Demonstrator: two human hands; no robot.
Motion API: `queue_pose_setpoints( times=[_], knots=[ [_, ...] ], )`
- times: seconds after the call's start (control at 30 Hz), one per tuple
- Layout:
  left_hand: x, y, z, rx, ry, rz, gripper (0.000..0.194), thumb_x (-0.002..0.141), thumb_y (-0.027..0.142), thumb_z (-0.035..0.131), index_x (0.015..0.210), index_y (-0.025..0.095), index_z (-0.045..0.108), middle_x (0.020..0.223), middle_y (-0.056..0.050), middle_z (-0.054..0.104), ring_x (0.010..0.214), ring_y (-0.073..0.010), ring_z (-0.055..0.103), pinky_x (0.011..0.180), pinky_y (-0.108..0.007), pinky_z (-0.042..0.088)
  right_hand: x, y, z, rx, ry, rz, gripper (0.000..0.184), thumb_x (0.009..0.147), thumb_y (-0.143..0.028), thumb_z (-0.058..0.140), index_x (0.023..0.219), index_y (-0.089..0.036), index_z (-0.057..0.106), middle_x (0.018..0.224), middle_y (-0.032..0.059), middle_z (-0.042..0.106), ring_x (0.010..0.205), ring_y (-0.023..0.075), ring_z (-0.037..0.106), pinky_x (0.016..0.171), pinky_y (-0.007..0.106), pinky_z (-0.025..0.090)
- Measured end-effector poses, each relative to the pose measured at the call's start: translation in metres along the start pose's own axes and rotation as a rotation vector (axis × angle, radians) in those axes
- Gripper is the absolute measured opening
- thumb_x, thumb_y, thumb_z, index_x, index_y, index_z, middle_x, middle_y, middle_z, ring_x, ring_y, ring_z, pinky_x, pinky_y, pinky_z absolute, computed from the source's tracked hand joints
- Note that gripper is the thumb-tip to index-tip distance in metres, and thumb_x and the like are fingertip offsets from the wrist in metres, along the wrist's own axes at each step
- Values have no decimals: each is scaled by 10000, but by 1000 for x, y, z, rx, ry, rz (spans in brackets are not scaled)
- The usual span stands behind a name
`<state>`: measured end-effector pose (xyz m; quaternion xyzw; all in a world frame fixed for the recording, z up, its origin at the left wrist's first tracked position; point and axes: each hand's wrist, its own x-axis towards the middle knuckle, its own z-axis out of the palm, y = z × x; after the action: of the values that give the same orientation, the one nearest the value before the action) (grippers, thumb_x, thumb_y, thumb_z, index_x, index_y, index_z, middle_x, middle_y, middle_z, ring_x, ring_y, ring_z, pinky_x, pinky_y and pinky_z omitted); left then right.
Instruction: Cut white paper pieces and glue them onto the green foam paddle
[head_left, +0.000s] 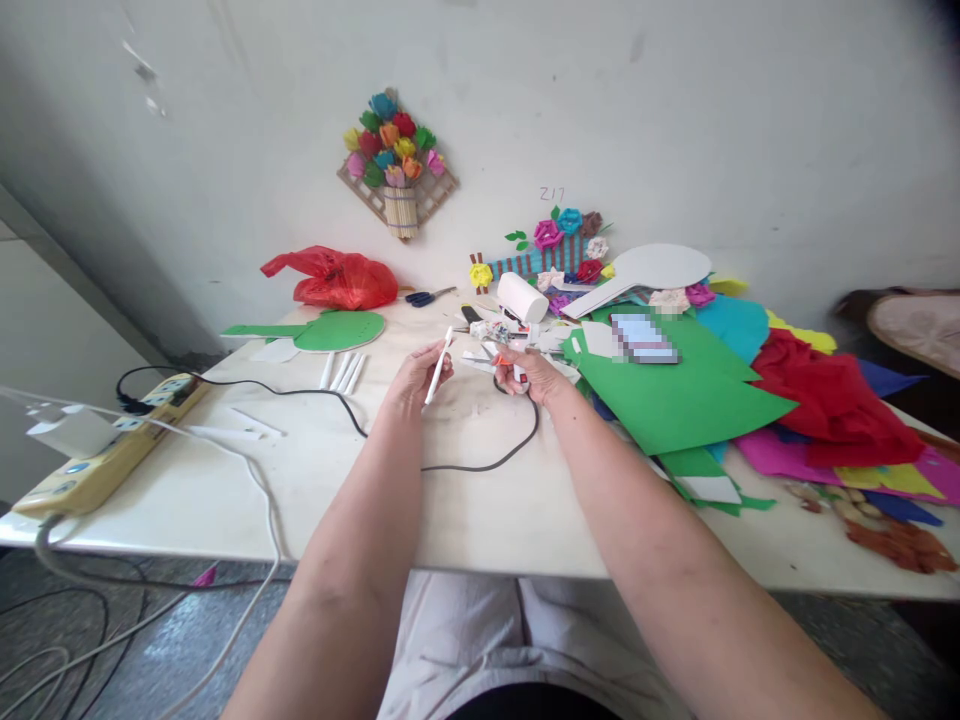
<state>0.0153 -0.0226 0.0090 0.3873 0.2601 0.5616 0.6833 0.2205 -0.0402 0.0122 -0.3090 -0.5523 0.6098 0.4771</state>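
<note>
My left hand (421,374) is closed around a thin white paper tube (439,364), which it holds at a steep slant above the table. To its right, my right hand (541,377) grips a small white hot glue gun (519,374) with an orange nozzle pointing left toward the tube. A black cord (480,468) loops from the glue gun under my left forearm. Several similar white tubes (346,372) lie left of my left hand. Behind them rests a green racket-shaped cutout (341,331). My fingers partly cover both held things.
The cord reaches a yellow power strip (112,450) at the left. A red plastic bag (337,280) and scissors (430,297) lie at the back. Right are green sheets (675,400), a phone (643,338), a white paddle-shaped cutout (660,266) and red crepe paper (825,400).
</note>
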Motion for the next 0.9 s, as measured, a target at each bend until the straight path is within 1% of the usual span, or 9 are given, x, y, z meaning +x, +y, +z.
queue_pose_setpoints(
  times=[0.23,0.43,0.5,0.7,0.9],
  knots=[
    [-7,1,11,-202,-12,-80,144,765,97,555,904,108,591,532,51,450,445,-32,433,518,-155,438,-1,-1,2,-27,-40,30,313,656,-444,636,670,-135,586,464,10,590,264,65,354,310,219,328],
    [-9,1,13,-287,-91,-139,156,810,77,487,927,96,589,529,46,439,453,-36,435,524,-157,435,-1,0,4,-37,-49,15,325,659,-452,645,676,-132,593,471,10,596,266,65,361,306,218,326],
    [-9,1,13,-281,-106,-148,164,815,79,482,936,99,591,532,44,441,455,-38,435,528,-160,437,-1,1,4,-40,-40,7,332,662,-455,647,675,-128,595,469,12,596,264,64,361,304,217,325],
    [-7,1,12,-186,-78,-139,155,779,85,530,913,116,602,526,40,444,457,-48,440,518,-165,440,0,-1,6,-73,-8,-9,326,660,-441,658,655,-122,591,455,15,587,260,64,364,293,212,313],
    [-2,-1,5,-101,-121,-88,163,760,110,564,916,122,610,531,26,472,473,-63,469,538,-191,466,0,-2,8,-87,28,-3,327,645,-439,660,626,-122,582,438,14,575,255,62,361,288,210,307]
  ],
)
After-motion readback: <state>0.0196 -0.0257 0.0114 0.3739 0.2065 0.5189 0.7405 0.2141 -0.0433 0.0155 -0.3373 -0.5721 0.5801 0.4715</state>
